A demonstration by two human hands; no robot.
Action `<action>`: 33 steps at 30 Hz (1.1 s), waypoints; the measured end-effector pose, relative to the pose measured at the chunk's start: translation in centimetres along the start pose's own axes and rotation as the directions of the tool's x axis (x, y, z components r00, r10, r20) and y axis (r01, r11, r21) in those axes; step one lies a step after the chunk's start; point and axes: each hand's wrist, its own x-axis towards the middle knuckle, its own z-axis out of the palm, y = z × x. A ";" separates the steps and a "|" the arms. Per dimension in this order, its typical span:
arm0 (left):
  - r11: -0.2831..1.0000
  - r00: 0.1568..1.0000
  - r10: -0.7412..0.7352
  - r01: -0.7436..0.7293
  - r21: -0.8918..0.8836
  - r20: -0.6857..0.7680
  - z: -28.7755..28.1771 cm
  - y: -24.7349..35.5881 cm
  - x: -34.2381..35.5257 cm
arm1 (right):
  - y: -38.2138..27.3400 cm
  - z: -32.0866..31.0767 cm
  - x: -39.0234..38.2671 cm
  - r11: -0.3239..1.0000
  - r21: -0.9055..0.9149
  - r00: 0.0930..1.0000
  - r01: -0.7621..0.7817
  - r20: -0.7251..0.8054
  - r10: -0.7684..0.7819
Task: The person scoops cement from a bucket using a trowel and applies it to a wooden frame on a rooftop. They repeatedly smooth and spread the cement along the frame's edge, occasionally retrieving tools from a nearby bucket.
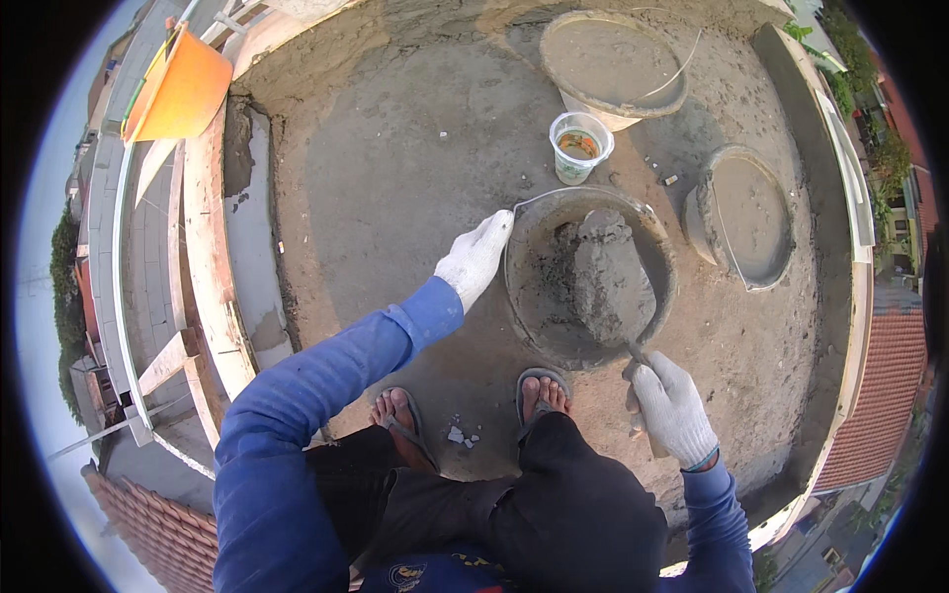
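A grey mortar bucket (542, 316) stands in front of my feet. My left hand (474, 252), in a white knit glove, is closed on the bucket's wire handle or rim at its upper left. In my gloved right hand (670, 405) is the handle of a trowel (633, 390) at the bucket's lower right. The trowel's blade is hidden under or behind a large lump of wet grey mortar (608, 277) inside the bucket.
Two buckets of grey slurry (613, 54) (751, 217) stand behind and right of the bucket, near a clear plastic tub (578, 148). An orange bucket (178, 84) sits by wooden boards (213, 277) at the left. Low walls (801, 128) edge the rooftop, with tiled roofs beyond.
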 end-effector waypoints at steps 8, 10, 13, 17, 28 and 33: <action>0.687 0.923 0.301 -0.035 0.726 -0.241 -26.7 0.2 -9.2 | -13.2 5.4 6.1 0.965 0.228 0.956 0.130 0.229 -0.182; 0.782 0.736 0.482 -0.117 0.612 -0.475 -36.1 -6.1 -8.8 | -17.8 9.7 9.4 0.962 0.272 0.933 -0.025 0.352 -0.075; 0.731 0.521 0.514 0.149 0.665 -0.682 -43.5 -8.9 -8.1 | -22.0 16.7 16.0 0.974 0.226 0.911 0.023 0.396 -0.114; 0.661 0.440 0.541 0.304 0.686 -0.717 -49.8 -11.4 -2.7 | -22.6 26.9 23.5 0.849 0.528 0.908 0.026 0.343 -0.241; 0.713 0.372 0.567 0.223 0.664 -0.734 -49.0 -14.2 1.0 | -28.6 39.2 35.2 0.711 0.460 0.710 0.532 -0.700 -0.078; 0.713 0.396 0.563 0.212 0.669 -0.725 -47.8 -12.7 3.0 | -33.5 49.6 41.8 0.937 0.100 0.870 0.336 -0.415 -0.267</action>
